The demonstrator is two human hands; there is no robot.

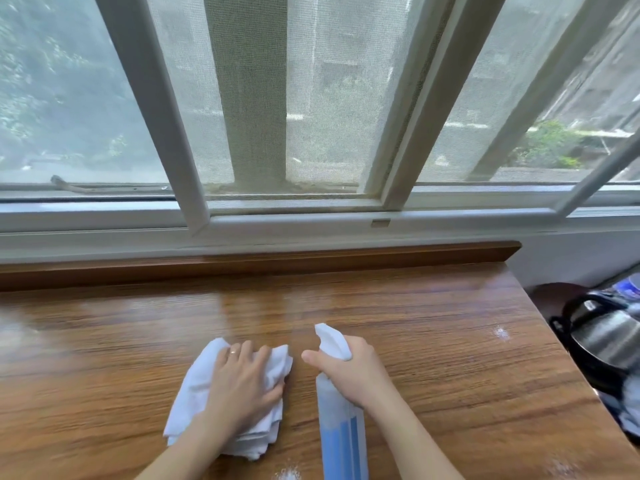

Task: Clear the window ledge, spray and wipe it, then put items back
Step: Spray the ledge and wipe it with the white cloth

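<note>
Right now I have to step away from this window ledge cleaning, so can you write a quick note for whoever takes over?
Left hand: pressing flat on the white cloth lying on the wooden ledge.
Right hand: gripping the spray bottle of blue liquid, nozzle pointing toward the window.
Done: no loose items show on the ledge; spray foam spots sit near its right edge and at the front.
Left: finish spraying, wipe the whole surface, then put items back. A kettle stands off the ledge, to the right.
</note>
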